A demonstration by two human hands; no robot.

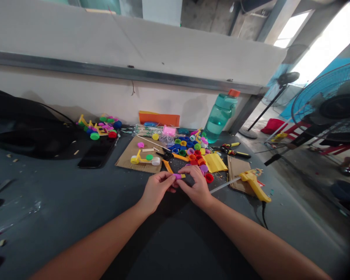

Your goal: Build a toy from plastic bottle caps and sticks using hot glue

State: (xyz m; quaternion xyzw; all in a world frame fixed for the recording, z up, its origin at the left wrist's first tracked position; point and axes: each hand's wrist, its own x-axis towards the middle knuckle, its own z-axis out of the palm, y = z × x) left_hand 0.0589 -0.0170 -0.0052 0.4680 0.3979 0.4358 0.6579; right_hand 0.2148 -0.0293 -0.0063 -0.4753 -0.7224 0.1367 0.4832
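Both my hands meet over the dark table, around a small purple piece with a yellow end [178,176]. My left hand [156,189] pinches its purple part between thumb and fingers. From the other side, the fingers of my right hand [196,187] close around the yellow end. Just beyond lies a cardboard sheet [124,157] bearing a yellow figure with a green cap and a whitish cap [140,158]. Black-and-orange pliers [179,156] rest at its right. Coloured bottle caps [189,147] are heaped behind my right hand, beside a folded yellow sheet [216,162].
A yellow glue gun [255,184] lies at right on another cardboard piece [236,167], its cord trailing forward. A teal water bottle [220,118] stands by the wall, near yellow-and-black pliers [236,151]. A phone [96,154] and assembled cap toys [100,127] sit at left.
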